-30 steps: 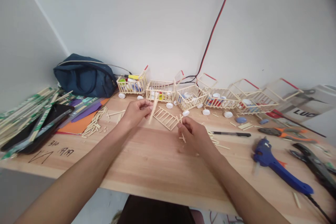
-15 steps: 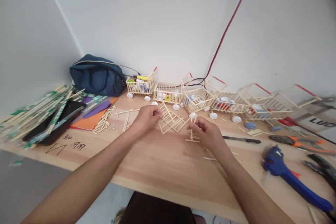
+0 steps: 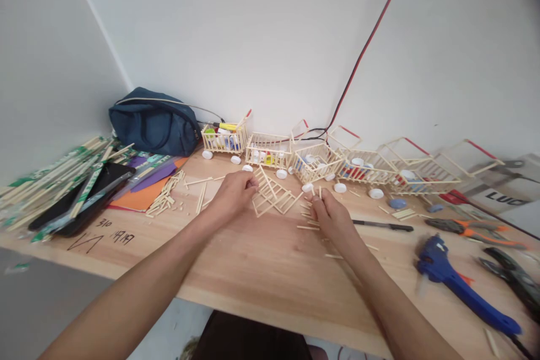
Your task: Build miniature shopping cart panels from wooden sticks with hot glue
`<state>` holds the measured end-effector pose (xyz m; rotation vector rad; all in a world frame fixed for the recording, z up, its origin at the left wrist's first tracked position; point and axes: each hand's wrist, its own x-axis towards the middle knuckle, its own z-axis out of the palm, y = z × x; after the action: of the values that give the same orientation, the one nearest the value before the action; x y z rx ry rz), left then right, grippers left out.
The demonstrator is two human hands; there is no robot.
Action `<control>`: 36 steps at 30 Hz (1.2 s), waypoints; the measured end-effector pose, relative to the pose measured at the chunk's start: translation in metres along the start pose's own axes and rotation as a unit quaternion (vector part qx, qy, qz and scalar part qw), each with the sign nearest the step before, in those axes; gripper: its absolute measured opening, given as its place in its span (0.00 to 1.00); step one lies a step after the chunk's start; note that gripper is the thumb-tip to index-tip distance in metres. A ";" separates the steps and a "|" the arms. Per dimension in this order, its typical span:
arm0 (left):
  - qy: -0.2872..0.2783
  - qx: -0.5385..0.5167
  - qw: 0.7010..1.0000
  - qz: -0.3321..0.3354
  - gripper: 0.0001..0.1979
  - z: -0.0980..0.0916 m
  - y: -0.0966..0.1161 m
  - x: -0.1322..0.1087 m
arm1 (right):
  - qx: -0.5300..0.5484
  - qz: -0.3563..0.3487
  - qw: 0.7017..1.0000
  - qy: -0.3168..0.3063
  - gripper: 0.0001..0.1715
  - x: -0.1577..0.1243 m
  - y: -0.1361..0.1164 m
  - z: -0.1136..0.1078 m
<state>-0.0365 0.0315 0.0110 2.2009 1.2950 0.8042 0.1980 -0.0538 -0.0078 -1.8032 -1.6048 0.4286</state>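
My left hand (image 3: 234,194) is closed in a pinch at the left edge of a small frame of pale wooden sticks (image 3: 274,197). This frame is a basket-like lattice and sits tilted in front of me. To its right, my right hand (image 3: 331,211) is closed, with short wooden sticks (image 3: 319,193) poking up past the thumb and index finger. Several loose short sticks (image 3: 307,228) lie on the table just left of and below that hand. My palm and fingers hide the lower ends of the held sticks.
Small stick carts (image 3: 268,149) with white wheels line the wall. At left are a blue bag (image 3: 156,121), wrapped chopsticks (image 3: 54,180) and a stick pile (image 3: 166,194). On the right lie a black pen (image 3: 382,226), a blue glue gun (image 3: 459,287) and pliers (image 3: 472,229).
The view has shifted slightly. My right hand has turned a little, and two stick ends now show above its fingers. My left hand stays at the frame's edge.
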 end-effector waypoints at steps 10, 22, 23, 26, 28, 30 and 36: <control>-0.015 0.040 0.999 0.017 0.06 -0.001 -0.001 -0.002 | -0.061 -0.006 0.998 -0.015 0.18 0.005 0.002 0.005; -0.029 0.060 0.998 0.023 0.05 -0.002 -0.003 -0.003 | -0.062 0.013 0.998 -0.020 0.26 0.015 -0.001 0.008; -0.029 0.063 0.997 0.024 0.05 -0.002 -0.003 -0.003 | -0.070 0.010 0.997 -0.024 0.25 0.017 -0.003 0.007; -0.033 0.071 0.997 0.019 0.06 -0.004 -0.001 -0.002 | -0.077 0.011 0.996 -0.047 0.23 0.022 -0.007 0.005; -0.037 0.069 0.997 0.012 0.06 -0.006 0.000 -0.002 | -0.048 0.032 0.996 -0.061 0.22 0.026 -0.009 0.004; -0.039 0.067 0.997 0.012 0.06 -0.006 0.000 -0.001 | -0.006 0.060 0.996 -0.073 0.22 0.028 -0.012 0.002; -0.054 0.081 0.995 0.013 0.06 -0.007 0.001 0.000 | 0.078 0.137 0.982 -0.099 0.23 0.035 -0.015 0.000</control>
<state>-0.0410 0.0318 0.0168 2.3582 1.3214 0.5984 0.1930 -0.0201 0.0091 -1.9136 -1.4064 0.8609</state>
